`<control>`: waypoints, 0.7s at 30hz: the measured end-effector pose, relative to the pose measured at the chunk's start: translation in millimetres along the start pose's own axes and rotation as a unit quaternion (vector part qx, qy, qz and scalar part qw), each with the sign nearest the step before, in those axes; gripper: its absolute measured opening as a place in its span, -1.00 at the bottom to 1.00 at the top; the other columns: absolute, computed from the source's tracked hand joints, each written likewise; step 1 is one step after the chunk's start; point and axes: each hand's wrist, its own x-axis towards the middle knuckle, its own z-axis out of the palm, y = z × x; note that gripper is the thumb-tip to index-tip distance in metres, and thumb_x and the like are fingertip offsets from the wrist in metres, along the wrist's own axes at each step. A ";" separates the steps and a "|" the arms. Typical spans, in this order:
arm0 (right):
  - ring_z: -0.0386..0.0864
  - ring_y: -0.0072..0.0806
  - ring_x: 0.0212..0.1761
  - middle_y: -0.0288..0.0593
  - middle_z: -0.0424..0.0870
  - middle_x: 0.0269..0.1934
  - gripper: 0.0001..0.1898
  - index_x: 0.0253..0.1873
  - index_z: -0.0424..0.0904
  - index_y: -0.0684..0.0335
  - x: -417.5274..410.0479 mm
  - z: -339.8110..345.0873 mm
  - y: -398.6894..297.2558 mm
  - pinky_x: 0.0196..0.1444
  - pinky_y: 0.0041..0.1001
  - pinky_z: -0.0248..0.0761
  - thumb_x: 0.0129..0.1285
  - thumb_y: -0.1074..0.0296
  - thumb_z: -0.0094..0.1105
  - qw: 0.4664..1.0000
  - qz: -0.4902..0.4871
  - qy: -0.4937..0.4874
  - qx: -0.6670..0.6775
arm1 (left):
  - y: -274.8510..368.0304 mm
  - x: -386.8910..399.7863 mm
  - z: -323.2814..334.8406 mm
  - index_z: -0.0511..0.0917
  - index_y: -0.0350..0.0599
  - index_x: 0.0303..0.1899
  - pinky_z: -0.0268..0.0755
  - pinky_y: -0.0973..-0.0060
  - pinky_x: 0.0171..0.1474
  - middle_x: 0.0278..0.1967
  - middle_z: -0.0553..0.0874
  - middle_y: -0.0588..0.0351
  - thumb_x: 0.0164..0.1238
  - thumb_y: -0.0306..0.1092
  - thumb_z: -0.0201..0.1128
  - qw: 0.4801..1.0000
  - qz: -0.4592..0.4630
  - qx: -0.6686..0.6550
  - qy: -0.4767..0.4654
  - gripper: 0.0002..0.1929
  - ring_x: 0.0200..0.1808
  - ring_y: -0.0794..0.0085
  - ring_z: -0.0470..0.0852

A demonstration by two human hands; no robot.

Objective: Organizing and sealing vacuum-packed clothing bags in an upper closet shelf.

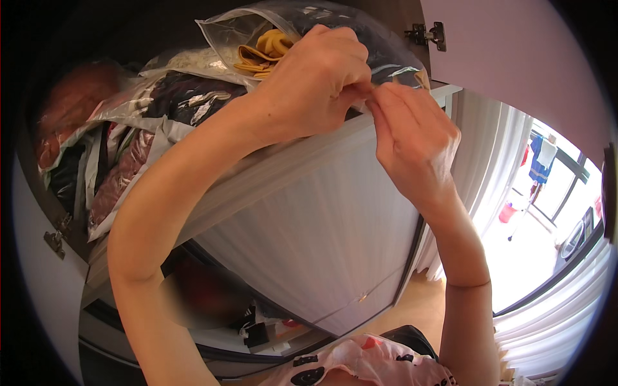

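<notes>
A clear plastic storage bag (227,34) lies in the upper cupboard, with folded mustard-yellow fabric (273,46) and dark fabric showing through it. My left hand (321,79) reaches across its front, thumb and fingers pinched at the bag's near edge. Right beside it, my right hand (417,130) pinches the same edge, and the fingertips of both hands almost meet. The strip of plastic between them is mostly covered by my fingers. At the left, the bag's mouth stands partly apart.
More clear bags of clothes (125,169) fill the cupboard's left side. A pale cupboard door (512,53) hangs open at right on a metal hinge (427,36); another door (43,231) stands at left. Below are a sliding wardrobe panel (318,217) and white curtains (483,144).
</notes>
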 end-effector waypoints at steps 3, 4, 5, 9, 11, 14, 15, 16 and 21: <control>0.49 -0.43 -0.50 -0.34 0.61 -0.41 -0.83 -0.30 0.64 0.24 -2.9 -0.7 2.2 -0.48 -0.48 0.37 -0.04 0.53 0.39 1.000 -0.004 0.002 0.001 | 0.8 -0.3 -4.7 0.62 -0.17 -0.48 0.35 0.37 -0.05 -0.46 0.55 0.20 -0.06 -0.58 0.46 1.000 -0.017 0.005 -0.009 -0.85 -0.21 0.31 0.57; 0.49 -0.44 -0.49 -0.34 0.62 -0.40 -0.83 -0.30 0.63 0.25 -4.7 -2.0 4.9 -0.48 -0.49 0.37 -0.03 0.54 0.39 1.000 -0.004 -0.009 0.006 | 1.4 1.4 -7.5 0.62 -0.16 -0.48 0.35 0.37 -0.02 -0.44 0.56 0.21 -0.06 -0.57 0.46 0.999 0.008 0.032 -0.017 -0.85 -0.17 0.32 0.57; 0.49 -0.44 -0.49 -0.34 0.62 -0.40 -0.83 -0.30 0.63 0.25 -5.7 -2.2 7.1 -0.48 -0.49 0.37 -0.03 0.54 0.39 1.000 -0.005 -0.007 0.008 | 2.1 3.0 -9.7 0.61 -0.15 -0.48 0.34 0.36 0.01 -0.41 0.56 0.23 -0.06 -0.57 0.46 0.997 0.033 0.059 -0.024 -0.84 -0.14 0.33 0.57; 0.52 -0.43 -0.48 -0.33 0.66 -0.36 -0.84 -0.29 0.63 0.26 -6.2 -2.8 10.7 -0.48 -0.49 0.38 -0.01 0.54 0.39 0.999 -0.009 -0.007 0.040 | -6.0 -1.0 -13.7 0.60 -0.14 -0.48 0.32 0.36 0.05 -0.37 0.57 0.24 -0.07 -0.57 0.46 0.997 0.024 0.074 -0.026 -0.84 -0.09 0.34 0.56; 0.53 -0.42 -0.47 -0.32 0.67 -0.35 -0.85 -0.29 0.63 0.26 -4.2 -2.7 11.8 -0.47 -0.49 0.39 0.00 0.54 0.39 0.999 -0.011 -0.008 0.051 | -5.6 -0.4 -11.0 0.59 -0.15 -0.49 0.34 0.35 0.03 -0.38 0.57 0.22 -0.08 -0.59 0.44 0.997 0.022 0.070 -0.024 -0.83 -0.09 0.32 0.57; 0.55 -0.37 -0.45 -0.29 0.66 -0.38 -0.85 -0.30 0.62 0.26 -0.1 -4.2 8.6 -0.45 -0.48 0.41 -0.01 0.53 0.40 0.998 -0.004 -0.004 0.056 | -8.0 1.7 -9.5 0.58 -0.17 -0.49 0.36 0.35 0.01 -0.38 0.57 0.18 -0.10 -0.61 0.42 0.998 0.034 0.051 -0.010 -0.83 -0.12 0.29 0.59; 0.57 -0.40 -0.43 -0.29 0.68 -0.35 -0.86 -0.27 0.64 0.27 1.4 -5.1 5.6 -0.42 -0.50 0.43 0.03 0.52 0.39 0.998 -0.002 -0.031 0.054 | -8.3 0.8 -9.3 0.58 -0.17 -0.49 0.36 0.35 0.01 -0.38 0.57 0.18 -0.10 -0.61 0.42 0.998 0.036 0.054 -0.011 -0.83 -0.12 0.29 0.59; 0.59 -0.43 -0.42 -0.29 0.71 -0.33 -0.86 -0.24 0.66 0.27 4.2 -4.9 4.2 -0.39 -0.51 0.45 0.07 0.52 0.39 0.997 0.000 -0.057 0.053 | -7.2 -1.2 -9.5 0.57 -0.17 -0.49 0.36 0.35 -0.01 -0.38 0.57 0.16 -0.10 -0.61 0.42 0.998 0.034 0.047 -0.007 -0.83 -0.14 0.28 0.59; 0.63 -0.65 -0.13 -0.26 0.76 -0.04 -0.71 0.07 0.72 0.23 60.2 25.7 104.0 -0.09 -0.50 0.47 0.41 0.20 0.22 0.905 0.251 -0.170 0.298 | -1.8 0.4 -11.0 0.57 -0.19 -0.49 0.37 0.35 -0.06 -0.39 0.57 0.11 -0.11 -0.61 0.41 0.996 0.048 0.066 -0.016 -0.84 -0.19 0.24 0.59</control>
